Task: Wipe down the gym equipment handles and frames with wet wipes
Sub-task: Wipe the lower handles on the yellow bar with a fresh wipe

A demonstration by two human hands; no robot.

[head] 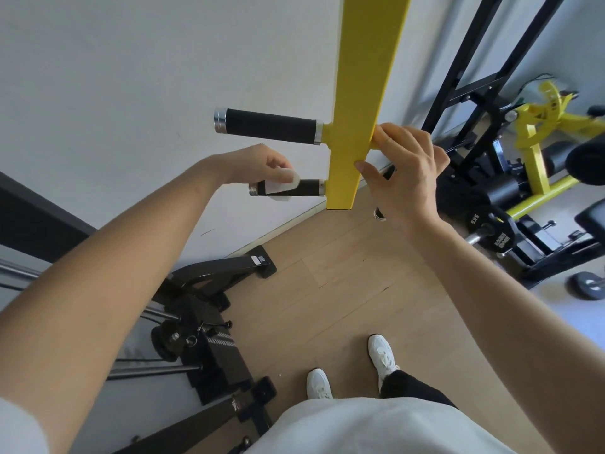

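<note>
A yellow square bar (363,93) hangs down in front of me with black foam handles sticking out on its left. The upper handle (270,126) is bare. My left hand (258,163) holds a white wet wipe (283,188) wrapped over the lower handle (307,187). My right hand (406,165) grips the right side of the yellow bar near its lower end, thumb on the front face and fingers curled round the edge.
A black cable machine base (209,326) with steel rods stands at the lower left. At the right is a black and yellow weight machine (530,152) with a 5 kg plate (478,221). A dumbbell (586,285) lies on the wooden floor. My white shoes (319,383) are below.
</note>
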